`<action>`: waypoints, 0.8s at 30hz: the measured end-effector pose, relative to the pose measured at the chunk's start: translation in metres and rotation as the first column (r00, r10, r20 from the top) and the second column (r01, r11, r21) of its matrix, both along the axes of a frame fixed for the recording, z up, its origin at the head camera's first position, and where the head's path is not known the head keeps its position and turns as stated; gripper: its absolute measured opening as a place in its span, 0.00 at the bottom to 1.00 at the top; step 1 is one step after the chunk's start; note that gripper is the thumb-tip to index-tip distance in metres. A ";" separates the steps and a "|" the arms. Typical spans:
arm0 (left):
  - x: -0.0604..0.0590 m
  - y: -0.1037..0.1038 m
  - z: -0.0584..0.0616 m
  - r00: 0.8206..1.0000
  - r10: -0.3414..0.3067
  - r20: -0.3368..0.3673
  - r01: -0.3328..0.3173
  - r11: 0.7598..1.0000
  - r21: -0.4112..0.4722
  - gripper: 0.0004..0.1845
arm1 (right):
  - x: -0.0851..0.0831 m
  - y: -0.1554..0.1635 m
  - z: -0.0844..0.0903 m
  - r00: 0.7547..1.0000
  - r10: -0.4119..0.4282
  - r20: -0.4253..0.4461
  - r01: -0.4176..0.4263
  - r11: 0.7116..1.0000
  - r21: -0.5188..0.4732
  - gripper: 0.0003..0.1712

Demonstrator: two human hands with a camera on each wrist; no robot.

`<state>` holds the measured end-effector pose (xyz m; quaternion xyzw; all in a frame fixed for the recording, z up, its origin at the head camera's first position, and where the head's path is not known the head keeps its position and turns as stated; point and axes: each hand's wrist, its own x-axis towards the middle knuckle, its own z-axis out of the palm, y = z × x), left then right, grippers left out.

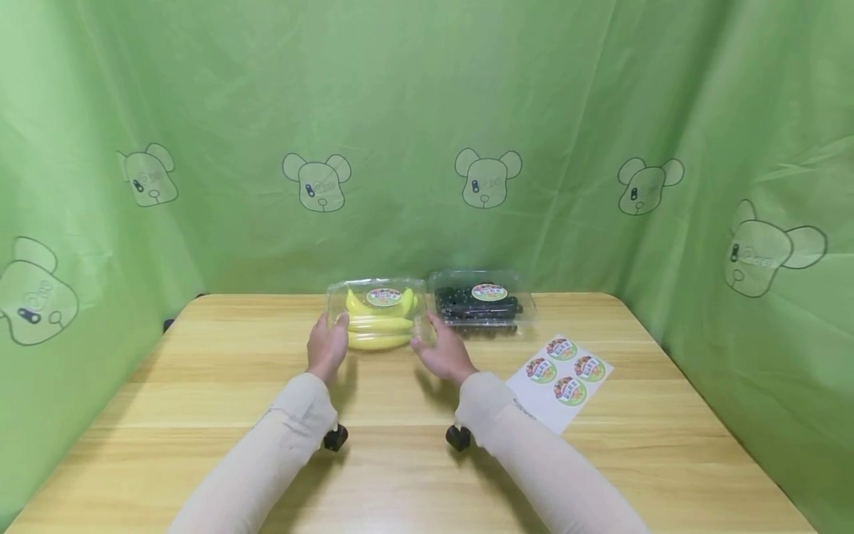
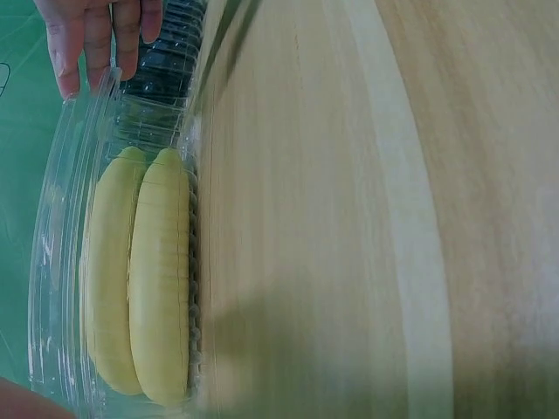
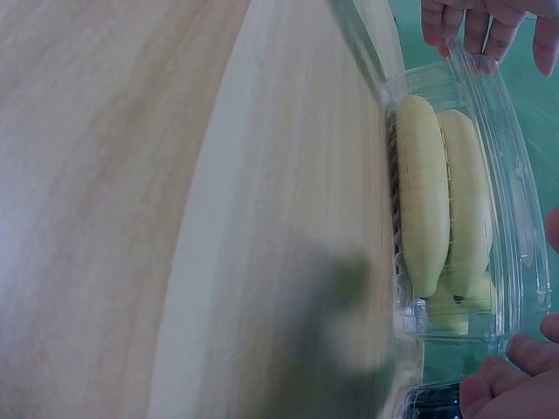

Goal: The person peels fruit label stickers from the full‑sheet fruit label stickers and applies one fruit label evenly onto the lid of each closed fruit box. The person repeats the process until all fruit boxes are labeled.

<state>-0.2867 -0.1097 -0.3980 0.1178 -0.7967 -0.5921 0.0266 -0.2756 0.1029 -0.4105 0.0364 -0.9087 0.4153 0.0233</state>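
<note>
A: Where do the fingers (image 3: pixel 476 26) sit?

B: The left hand (image 1: pixel 326 347) has its fingers curled round the left end of the clear clamshell box of bananas (image 1: pixel 378 315), and the right hand (image 1: pixel 443 354) grips the right end the same way. From the left wrist view, the right hand's fingertips lie over the box's rim; from the right wrist view, the left hand's fingertips do likewise at the other end.

A: And where is the box itself?

B: It stands on the desk (image 1: pixel 400 460), at the far middle, with its lid down over the yellow bananas (image 2: pixel 144 279). A round fruit sticker (image 1: pixel 383 297) already sits on the lid.

A: What lies beside it?

B: Just to its right, touching or nearly so, is a second clamshell, a box of blueberries (image 1: pixel 482 302), closed too and carrying its own round label (image 1: pixel 489 291). Nearer on the right lies a sticker sheet (image 1: pixel 563 369) with four stickers left on it.

A: How far along does the work look?

B: Judging by the lids, both boxes are shut and labelled, so the sticking seems done; what appears left is settling the banana box in its place and letting go.
</note>
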 end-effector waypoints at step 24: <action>-0.005 0.002 0.002 1.000 -0.014 0.001 0.014 0.998 -0.055 0.40 | -0.002 0.002 -0.006 1.000 0.005 -0.031 -0.005 1.000 -0.013 0.42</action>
